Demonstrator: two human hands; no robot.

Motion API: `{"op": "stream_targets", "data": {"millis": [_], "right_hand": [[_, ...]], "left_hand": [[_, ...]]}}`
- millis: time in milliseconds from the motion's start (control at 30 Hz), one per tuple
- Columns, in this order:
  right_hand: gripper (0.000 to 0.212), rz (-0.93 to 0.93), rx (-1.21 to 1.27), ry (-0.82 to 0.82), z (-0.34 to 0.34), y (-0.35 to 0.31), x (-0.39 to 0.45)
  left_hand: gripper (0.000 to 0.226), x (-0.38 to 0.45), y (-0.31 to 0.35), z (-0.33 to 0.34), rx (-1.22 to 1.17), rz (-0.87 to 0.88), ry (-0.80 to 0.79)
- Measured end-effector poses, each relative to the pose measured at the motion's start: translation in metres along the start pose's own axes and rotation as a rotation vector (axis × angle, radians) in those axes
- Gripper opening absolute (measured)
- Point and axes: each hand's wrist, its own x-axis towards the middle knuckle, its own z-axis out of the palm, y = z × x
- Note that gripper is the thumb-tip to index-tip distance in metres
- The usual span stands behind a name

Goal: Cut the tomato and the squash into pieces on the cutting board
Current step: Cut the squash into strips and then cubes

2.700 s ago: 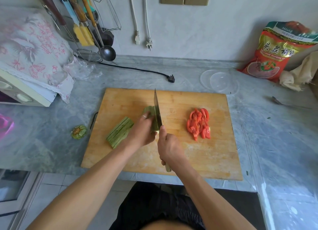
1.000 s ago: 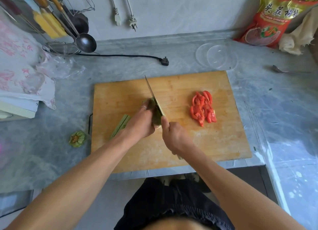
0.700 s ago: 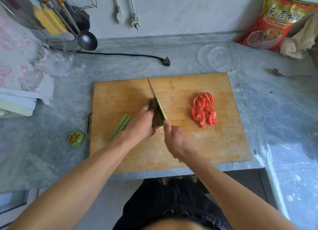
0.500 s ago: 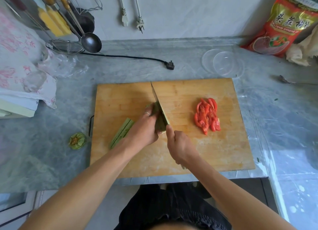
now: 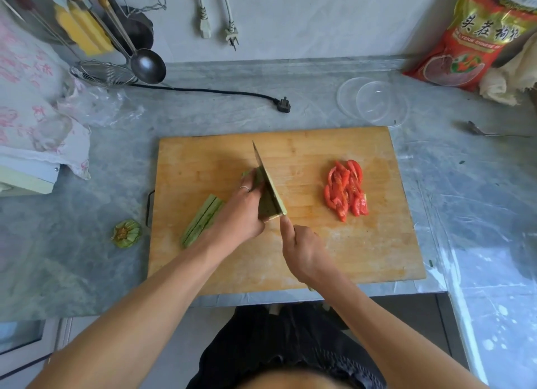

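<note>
Right now, at the board: a wooden cutting board [image 5: 363, 249] lies on the grey marble countertop [image 5: 87, 272], both hands over its middle.
Right hand: the right hand [image 5: 302, 252] is wrapped round the cleaver [image 5: 268, 189] handle, forefinger stretched up toward the heel of the blade.
Cleaver: blade set on edge, tip pointing away from the person, running through the squash piece.
Left hand: the left hand [image 5: 241, 211], a ring on one finger, has its fingers curled down on the squash piece [image 5: 255, 176], pinning it to the board tight against the blade's left face.
Squash piece: mostly hidden under hand and blade; only a green sliver shows at the far end.
Second squash piece: a long striped squash section [image 5: 202, 218] lies flat on the board, left of the left wrist, partly covered by it.
Tomato: the tomato slices [image 5: 345, 192] sit in a neat red cluster on the right half of the board, well apart from the knife.
Squash stem end: a cut-off squash end [image 5: 127, 233] rests on the counter just off the board's left edge.
Back of counter: clear plastic lids [image 5: 373, 102], a black plug [image 5: 283, 106], and a red food bag [image 5: 476, 36] leaning on the wall.
</note>
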Motion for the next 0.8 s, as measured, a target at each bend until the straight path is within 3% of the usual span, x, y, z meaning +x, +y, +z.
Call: {"op": "stream_targets", "data": {"millis": [533,800], "right_hand": [[0.052,-0.010,0.032,-0.038,0.010,0.010,0.011],[0.061,-0.007,0.045,-0.006,0.009,0.012,0.012]], "left_hand": [[0.077,-0.006,0.006,-0.005,-0.072,-0.063,-0.009],[0.083,-0.006,0.007,0.000,-0.066,-0.061,-0.016]]}}
